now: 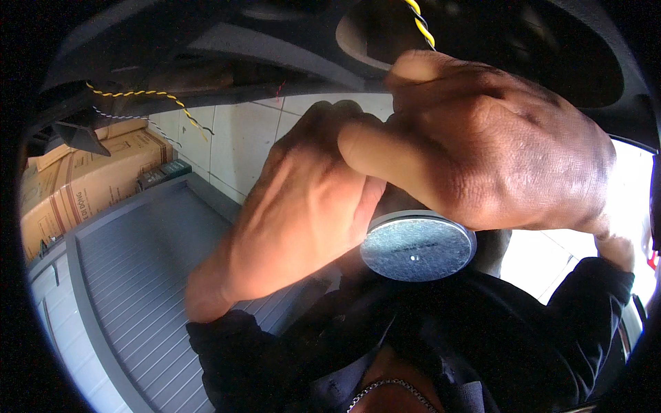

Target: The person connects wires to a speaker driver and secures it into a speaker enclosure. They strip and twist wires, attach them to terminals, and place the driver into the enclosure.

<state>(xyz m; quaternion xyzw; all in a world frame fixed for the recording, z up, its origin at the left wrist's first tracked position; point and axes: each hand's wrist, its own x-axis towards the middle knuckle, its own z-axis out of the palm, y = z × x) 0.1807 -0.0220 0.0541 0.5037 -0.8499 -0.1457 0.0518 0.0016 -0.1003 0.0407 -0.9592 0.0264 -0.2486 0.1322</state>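
My left hand (296, 199) reaches up at the centre, fingers bent and closed, tips hidden. My right hand (502, 151) overlaps it, thumb lying across the left fingers and the other fingers curled out of sight. What they grip I cannot make out. Just below them is a round silver metal disc (416, 249) with a small centre mark, partly behind my hands. Above hangs a dark panel (275, 45) with an oval opening. A twisted yellow-and-black wire (423, 27) runs down from the top to behind my right hand.
At the left are cardboard boxes (93, 175), a small dark box (164, 173) and a grey ribbed tray (95, 299). Loose twisted wires, yellow-black (148, 93) and grey (131, 117), dangle from the panel. White floor tiles (241, 148) show behind; bright light comes from the right.
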